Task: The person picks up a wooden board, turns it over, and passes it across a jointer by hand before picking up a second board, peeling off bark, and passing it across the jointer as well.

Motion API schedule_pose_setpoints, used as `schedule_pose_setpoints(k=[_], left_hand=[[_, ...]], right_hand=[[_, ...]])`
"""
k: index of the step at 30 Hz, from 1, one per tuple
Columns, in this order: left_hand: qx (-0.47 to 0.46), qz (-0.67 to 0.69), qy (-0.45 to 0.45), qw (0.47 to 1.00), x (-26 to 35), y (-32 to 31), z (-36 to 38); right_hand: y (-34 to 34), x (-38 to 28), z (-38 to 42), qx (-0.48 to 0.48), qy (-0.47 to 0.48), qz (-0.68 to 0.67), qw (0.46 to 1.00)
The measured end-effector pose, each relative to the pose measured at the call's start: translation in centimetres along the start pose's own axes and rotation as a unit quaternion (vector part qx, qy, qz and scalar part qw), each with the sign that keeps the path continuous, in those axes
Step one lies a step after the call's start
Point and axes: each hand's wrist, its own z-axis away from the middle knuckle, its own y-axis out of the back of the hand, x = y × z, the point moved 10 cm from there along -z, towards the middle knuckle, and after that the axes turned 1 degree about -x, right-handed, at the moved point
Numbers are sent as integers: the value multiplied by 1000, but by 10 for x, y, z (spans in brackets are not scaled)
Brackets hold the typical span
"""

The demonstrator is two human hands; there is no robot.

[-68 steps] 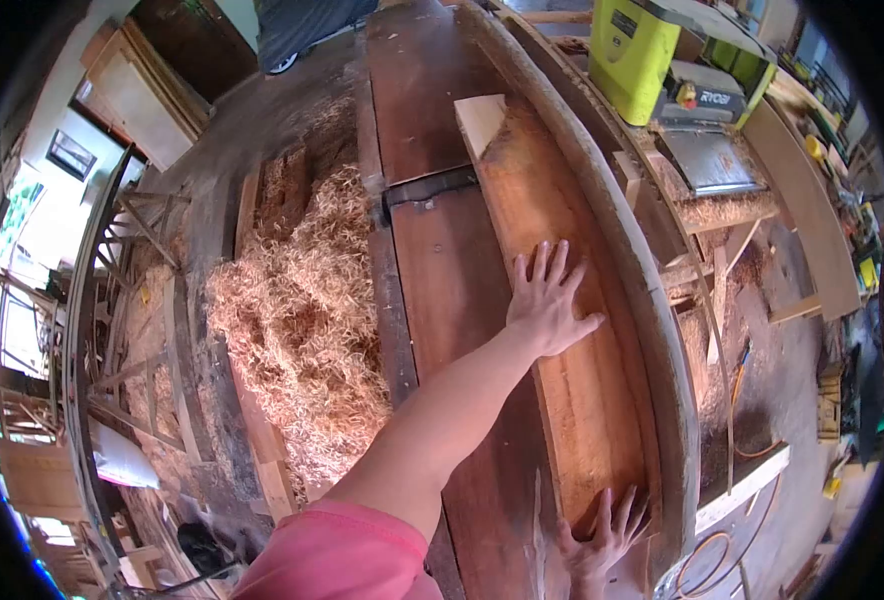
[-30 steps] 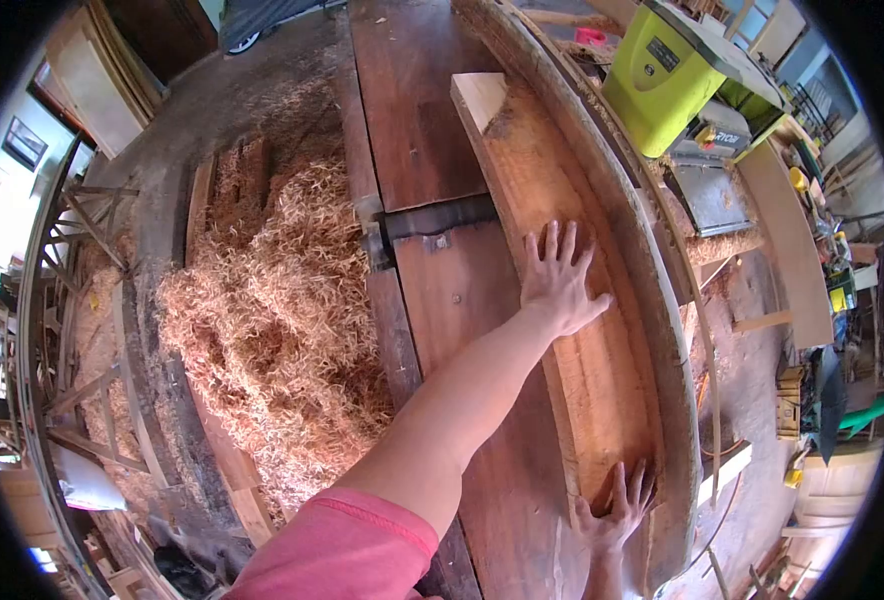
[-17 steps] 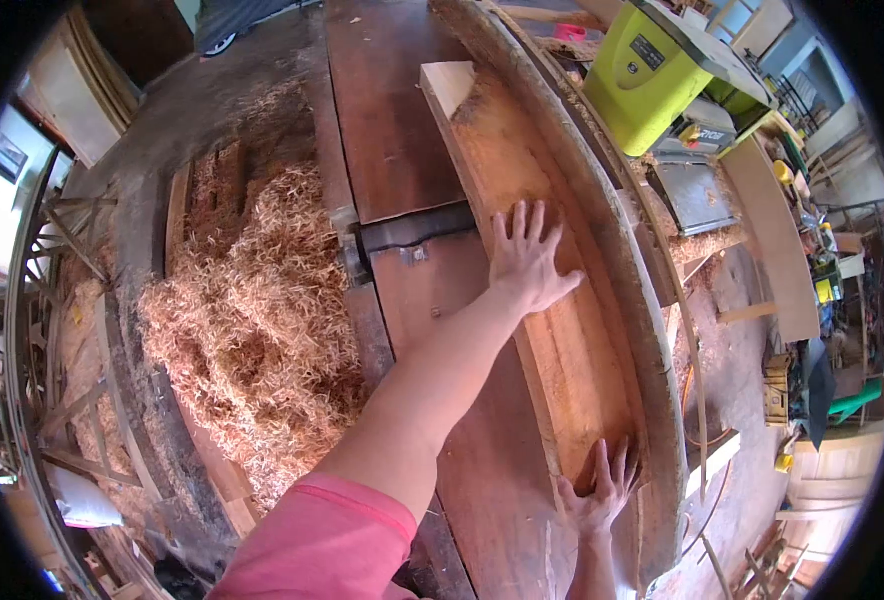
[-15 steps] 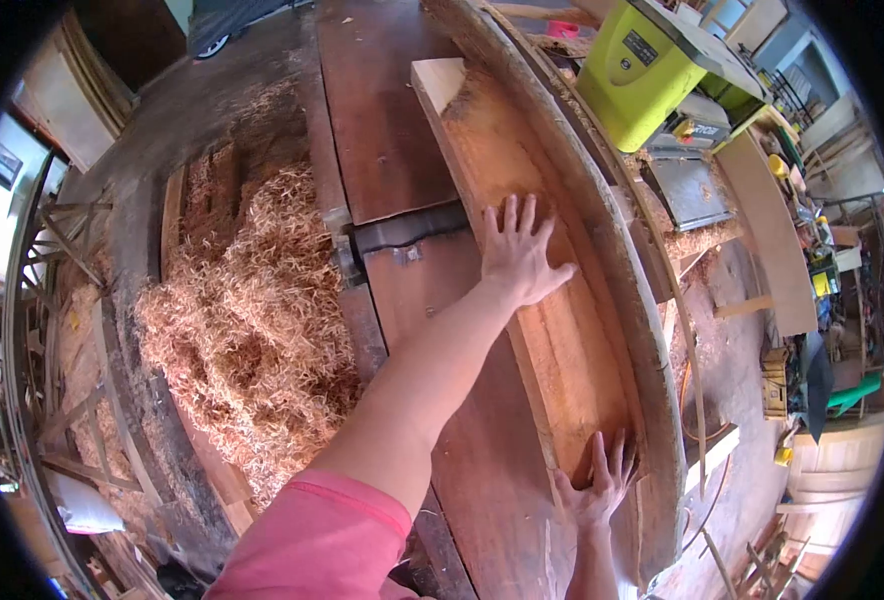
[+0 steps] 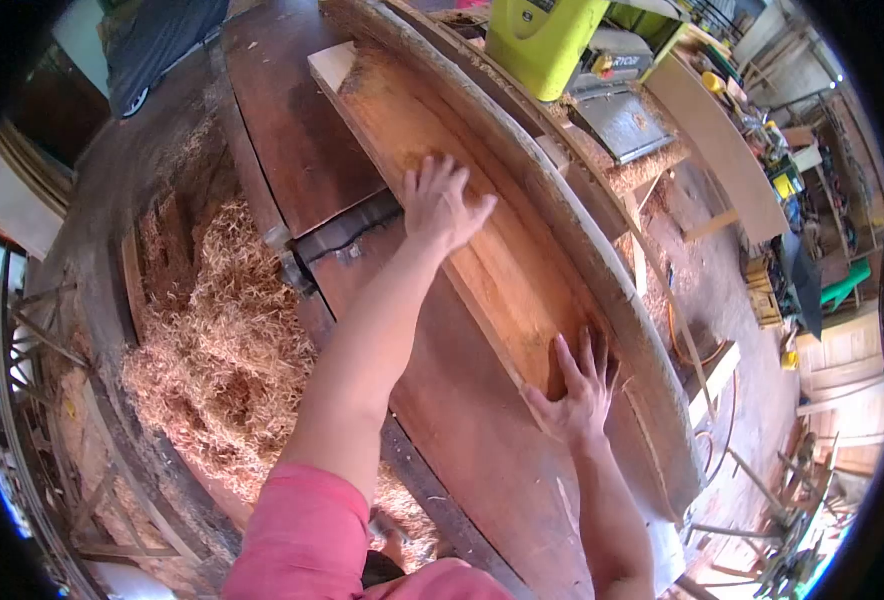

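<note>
A long orange-brown wooden board [image 5: 507, 285] with a pale far corner lies on the dark machine bed [image 5: 432, 385], beside a raised wooden side fence [image 5: 602, 255]. My left hand [image 5: 442, 208] rests on the board's middle part, fingers spread. Nearer to me, my right hand [image 5: 574, 392] presses on the near end of the board with its fingers apart. A dark slot [image 5: 350, 228] crosses the bed to the left of my left hand.
Wood shavings [image 5: 227, 350] are heaped left of the bed. A green machine [image 5: 542, 45] stands beyond the fence, with a pale curved panel [image 5: 712, 140] to its right. Tools and a yellow crate [image 5: 762, 292] are at the far right.
The view has turned and shifted. Both hands and the board have moved forward along the bed, past the slot, with the hands still flat on the wood.
</note>
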Motion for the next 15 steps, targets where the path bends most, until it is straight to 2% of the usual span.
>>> schedule_pose_setpoints(k=[1, 2, 4, 6, 8, 10, 12, 15], left_hand=[[1, 5, -17, 1000, 14, 14, 11], [-46, 68, -59, 995, 34, 21, 30], [-74, 290, -74, 951, 56, 30, 89], [26, 281, -121, 952, 61, 68, 152], [55, 224, -43, 972, 24, 95, 197], [76, 64, 168, 981, -35, 108, 246], [61, 118, 337, 932, -96, 91, 287], [47, 201, 352, 913, -104, 66, 305]], right_hand=[[0, -2, -3, 0, -3, 0, 1000], [-1, -4, -4, 0, -4, -2, 1000], [-3, -7, -11, -2, -4, -4, 1000], [-4, -10, -16, -4, -7, -5, 1000], [-5, -13, -21, -8, -13, -1, 1000], [-6, -18, -28, -15, -22, 5, 1000], [-6, -23, -35, -12, -24, 3, 1000], [-8, -30, -45, -12, -29, -11, 999]])
